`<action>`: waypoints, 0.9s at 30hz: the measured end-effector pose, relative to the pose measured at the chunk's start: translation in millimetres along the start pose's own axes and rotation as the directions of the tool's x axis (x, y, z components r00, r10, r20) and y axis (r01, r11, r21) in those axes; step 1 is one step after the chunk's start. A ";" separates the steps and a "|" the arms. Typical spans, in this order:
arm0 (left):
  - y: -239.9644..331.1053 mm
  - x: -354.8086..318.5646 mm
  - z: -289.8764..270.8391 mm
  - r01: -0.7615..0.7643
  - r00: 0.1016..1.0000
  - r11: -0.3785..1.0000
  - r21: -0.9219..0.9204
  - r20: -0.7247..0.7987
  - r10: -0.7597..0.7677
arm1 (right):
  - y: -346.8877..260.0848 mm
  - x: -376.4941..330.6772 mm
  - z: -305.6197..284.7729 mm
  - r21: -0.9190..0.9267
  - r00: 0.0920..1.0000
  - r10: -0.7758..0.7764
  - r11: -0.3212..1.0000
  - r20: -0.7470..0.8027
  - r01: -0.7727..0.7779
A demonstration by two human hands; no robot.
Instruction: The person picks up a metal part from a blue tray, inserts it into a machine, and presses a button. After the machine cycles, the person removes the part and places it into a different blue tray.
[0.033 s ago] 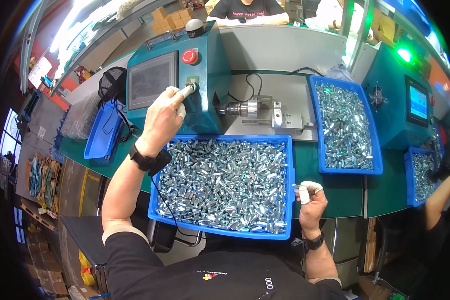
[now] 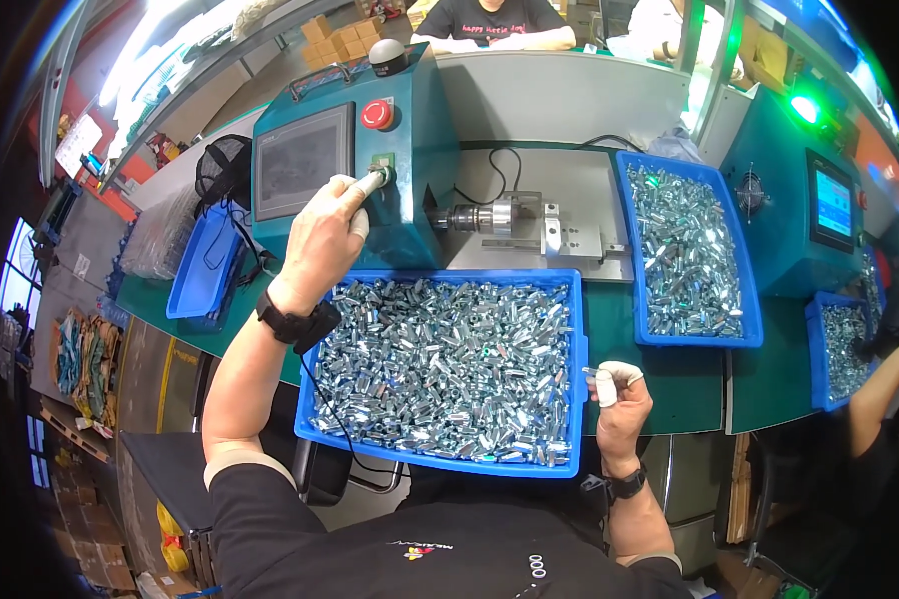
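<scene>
My left hand (image 2: 322,232) reaches up to the front of the teal machine (image 2: 425,130). Its stretched index finger, in a white finger cot, touches the round button (image 2: 383,172) on a small green plate; the thumb is apart from it and the hand holds nothing. At the right rim of the large blue bin (image 2: 576,399), my right hand (image 2: 621,399) is closed in a pinch. Its white-covered fingertips hold a small shiny metal part (image 2: 590,371). Similar metal parts (image 2: 449,364) fill the bin. The chuck (image 2: 481,218) on the machine's side faces a metal fixture (image 2: 569,237).
A second blue bin (image 2: 694,250) of metal parts stands right of the fixture. Beyond it is another teal machine (image 2: 789,200) with a lit screen. An emergency stop button (image 2: 378,114) sits above my left hand. A person (image 2: 494,25) sits behind the grey partition (image 2: 559,95).
</scene>
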State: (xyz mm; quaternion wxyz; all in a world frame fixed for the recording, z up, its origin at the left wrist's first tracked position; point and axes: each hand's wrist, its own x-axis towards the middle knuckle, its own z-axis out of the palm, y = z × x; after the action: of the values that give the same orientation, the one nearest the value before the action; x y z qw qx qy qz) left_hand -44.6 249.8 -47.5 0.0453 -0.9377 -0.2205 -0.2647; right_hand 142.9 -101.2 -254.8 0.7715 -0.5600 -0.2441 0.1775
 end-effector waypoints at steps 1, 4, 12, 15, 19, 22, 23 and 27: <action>2.4 -2.8 -1.2 0.014 1.000 0.999 -0.041 -0.004 -0.014 | 0.4 -0.2 0.0 0.003 1.000 -0.005 1.000 0.001 0.005; 11.4 -19.9 -4.4 0.038 0.999 0.991 -0.126 -0.010 -0.039 | -1.2 -1.1 1.6 0.013 1.000 0.003 1.000 -0.009 -0.003; 100.2 -103.3 -11.5 0.328 0.922 0.477 -0.815 0.387 0.028 | -4.2 4.7 4.1 -0.033 1.000 0.010 0.999 -0.023 -0.011; 104.5 -104.1 0.5 0.285 0.924 0.436 -0.853 0.366 0.111 | -6.9 2.7 5.3 -0.057 1.000 0.016 0.998 -0.025 -0.017; 99.8 -103.6 14.8 0.378 0.910 0.292 -0.879 0.410 0.058 | -9.4 2.3 6.2 -0.094 0.999 0.014 0.995 -0.046 -0.019; 92.7 -110.5 19.3 0.433 0.897 0.203 -0.878 0.443 0.004 | -10.1 -0.8 7.2 -0.114 0.996 0.021 0.993 -0.082 -0.031; 89.7 -113.7 20.3 0.434 0.899 0.184 -0.882 0.438 -0.021 | -10.7 -0.3 7.9 -0.126 0.996 0.022 0.991 -0.086 -0.033; 85.3 -115.8 23.3 0.437 0.899 0.150 -0.887 0.434 -0.053 | -12.9 2.2 8.6 -0.155 0.996 0.034 0.987 -0.085 -0.047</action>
State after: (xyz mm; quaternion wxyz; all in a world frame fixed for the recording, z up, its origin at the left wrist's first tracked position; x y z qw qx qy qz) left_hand -84.5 132.8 -124.5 -0.6350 -0.7292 -0.1583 -0.2003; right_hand 139.8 -97.2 -239.9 0.7306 -0.6307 -0.2140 0.1505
